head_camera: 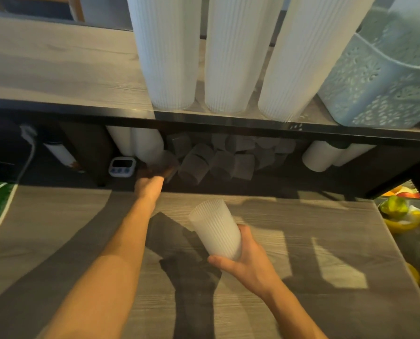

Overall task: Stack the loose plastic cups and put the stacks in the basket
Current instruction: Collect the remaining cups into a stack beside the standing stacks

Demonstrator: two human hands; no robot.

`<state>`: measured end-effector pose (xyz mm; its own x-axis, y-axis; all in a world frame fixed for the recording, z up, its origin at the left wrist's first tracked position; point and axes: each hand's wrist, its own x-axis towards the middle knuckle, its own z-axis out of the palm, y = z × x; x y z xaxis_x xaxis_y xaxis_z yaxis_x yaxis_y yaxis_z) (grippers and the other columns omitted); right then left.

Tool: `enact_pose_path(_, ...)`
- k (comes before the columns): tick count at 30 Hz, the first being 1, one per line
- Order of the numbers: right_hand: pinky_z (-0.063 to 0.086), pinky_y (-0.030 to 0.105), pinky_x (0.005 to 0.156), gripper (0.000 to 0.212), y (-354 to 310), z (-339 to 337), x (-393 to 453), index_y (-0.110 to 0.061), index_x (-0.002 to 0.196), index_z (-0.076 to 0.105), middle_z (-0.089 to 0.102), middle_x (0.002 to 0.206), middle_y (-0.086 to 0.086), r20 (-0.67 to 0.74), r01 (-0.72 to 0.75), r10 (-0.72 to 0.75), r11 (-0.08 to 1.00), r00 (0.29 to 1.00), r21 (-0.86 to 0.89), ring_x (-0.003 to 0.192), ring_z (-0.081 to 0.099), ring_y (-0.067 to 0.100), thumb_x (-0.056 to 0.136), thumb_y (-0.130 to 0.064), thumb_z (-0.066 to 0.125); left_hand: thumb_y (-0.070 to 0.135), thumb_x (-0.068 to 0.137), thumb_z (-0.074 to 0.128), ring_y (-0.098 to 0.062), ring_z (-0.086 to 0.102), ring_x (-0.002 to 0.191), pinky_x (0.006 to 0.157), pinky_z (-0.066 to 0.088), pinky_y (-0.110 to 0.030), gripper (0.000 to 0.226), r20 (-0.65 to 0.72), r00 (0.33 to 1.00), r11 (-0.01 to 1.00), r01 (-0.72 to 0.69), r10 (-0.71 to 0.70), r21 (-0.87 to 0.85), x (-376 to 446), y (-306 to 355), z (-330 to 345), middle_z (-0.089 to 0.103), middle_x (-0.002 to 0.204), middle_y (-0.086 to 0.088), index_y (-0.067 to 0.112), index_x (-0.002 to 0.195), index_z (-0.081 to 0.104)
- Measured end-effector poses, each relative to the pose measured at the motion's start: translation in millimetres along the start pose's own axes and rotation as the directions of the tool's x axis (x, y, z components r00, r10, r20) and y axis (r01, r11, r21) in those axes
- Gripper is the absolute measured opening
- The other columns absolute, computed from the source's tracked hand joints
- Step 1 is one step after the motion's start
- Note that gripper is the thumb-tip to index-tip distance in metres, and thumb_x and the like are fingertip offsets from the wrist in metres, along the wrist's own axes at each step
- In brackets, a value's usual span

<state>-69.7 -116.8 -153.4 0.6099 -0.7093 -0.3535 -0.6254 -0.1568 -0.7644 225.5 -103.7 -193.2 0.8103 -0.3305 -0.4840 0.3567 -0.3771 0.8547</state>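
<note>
Right hand: the right hand (247,261) gripped a ribbed cup (216,228), fingers curled round its base, mouth tilted up and away to the left.
Left hand: the left hand (150,183) reached under the shelf (57,69); fingers shadowed, grip unclear.
Loose cups: a pile (218,160) lay just right of the left hand, which was nearer.
Basket: the basket (375,89) stood on the shelf, beside tall stacks (231,57).
Surface: a wood-grain table (302,302), dim under the shelf.

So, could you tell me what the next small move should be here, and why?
Probably draw the left hand back out with a cup from the loose pile under the shelf and fit it with the cup that the right hand grips. Its fingers are in shadow, so its grasp is unclear.
</note>
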Motion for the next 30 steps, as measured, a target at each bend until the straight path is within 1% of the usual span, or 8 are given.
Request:
enact_pose_path(4,0.050,0.031,0.084,0.087,-1.0,-6.1,-2.7,-0.038,0.122,0.034,0.052,0.118,-0.011,-0.001,0.012,-0.012,1.000,1.000,-0.008,0.104,0.053,0.007,0.052,-0.074,0.072,0.037,0.087,0.072,-0.018,0.057,0.102,0.089,0.054,-0.041,0.054,-0.018,0.998,0.994,-0.056,0.055,-0.096,-36.0,-7.5,-23.7,0.059,0.110,-0.001,0.011,0.129,0.050)
enact_pose_path(8,0.050,0.031,0.081,0.083,-0.9,-2.8,-8.2,-0.034,0.122,0.036,0.051,0.115,-0.009,0.015,0.012,-0.011,0.999,1.000,-0.046,0.101,0.053,0.010,0.057,-0.068,0.076,0.056,0.085,0.066,-0.013,0.058,0.097,0.079,0.055,-0.038,0.041,-0.014,0.996,0.980,-0.093,0.092,-0.177,-75.6,-7.8,-48.8,0.058,0.097,0.005,0.021,0.106,0.063)
enact_pose_path(11,0.047,0.031,0.081,0.083,-2.7,2.4,-14.2,-0.030,0.126,0.037,0.052,0.115,-0.007,0.042,0.041,-0.037,0.993,0.998,-0.110,0.103,0.053,0.014,0.062,-0.062,0.080,0.052,0.090,0.061,-0.014,0.062,0.096,0.079,0.053,-0.037,0.023,0.040,0.991,0.965,-0.118,0.131,-0.233,-104.8,-4.1,-56.7,0.064,0.102,0.003,0.029,0.095,0.064)
enact_pose_path(15,0.049,0.035,0.086,0.084,-7.3,4.9,-25.5,-0.028,0.127,0.036,0.053,0.117,-0.006,0.063,0.106,-0.097,0.978,0.993,-0.177,0.107,0.055,0.017,0.063,-0.059,0.080,0.045,0.091,0.064,-0.017,0.063,0.098,0.078,0.049,-0.036,0.017,0.100,0.971,0.952,-0.186,0.215,-0.242,-142.6,1.0,-59.3,0.067,0.107,-0.002,0.029,0.094,0.068)
enact_pose_path(18,0.048,0.034,0.087,0.085,-12.6,2.0,-33.7,-0.029,0.129,0.034,0.051,0.120,-0.008,0.075,0.155,-0.143,0.968,0.987,-0.196,0.108,0.055,0.016,0.064,-0.060,0.079,0.047,0.086,0.068,-0.016,0.062,0.096,0.076,0.049,-0.035,0.020,0.156,0.950,0.950,-0.238,0.271,-0.202,-164.9,2.2,-61.6,0.068,0.103,0.001,0.030,0.096,0.070)
enact_pose_path(23,0.048,0.030,0.087,0.084,-17.7,-6.2,-40.7,-0.032,0.128,0.032,0.048,0.118,-0.013,0.060,0.204,-0.196,0.963,0.979,-0.177,0.106,0.052,0.010,0.065,-0.059,0.080,0.072,0.064,0.065,-0.011,0.065,0.098,0.082,0.048,-0.030,0.063,0.203,0.897,0.919,-0.394,0.392,-0.029,-190.0,-1.0,-63.5,0.071,0.101,0.008,0.029,0.110,0.070)
enact_pose_path(26,0.048,0.030,0.086,0.083,-16.4,-8.4,-45.0,-0.034,0.126,0.031,0.049,0.119,-0.012,0.063,0.211,-0.203,0.962,0.977,-0.171,0.106,0.052,0.011,0.064,-0.060,0.080,0.065,0.072,0.072,-0.002,0.063,0.102,0.087,0.046,-0.023,0.060,0.171,0.894,0.909,-0.414,0.415,-0.040,-203.3,-0.7,-61.4,0.070,0.108,0.009,0.026,0.117,0.068)
enact_pose_path(30,0.048,0.028,0.084,0.082,-13.2,-9.2,-50.1,-0.033,0.127,0.033,0.049,0.122,-0.012,0.065,0.234,-0.226,0.958,0.972,-0.165,0.105,0.053,0.009,0.065,-0.060,0.079,0.057,0.079,0.065,0.012,0.058,0.100,0.085,0.042,-0.016,0.054,0.199,0.867,0.886,-0.464,0.457,-0.012,-216.3,1.2,-56.7,0.066,0.114,0.014,0.028,0.123,0.063)
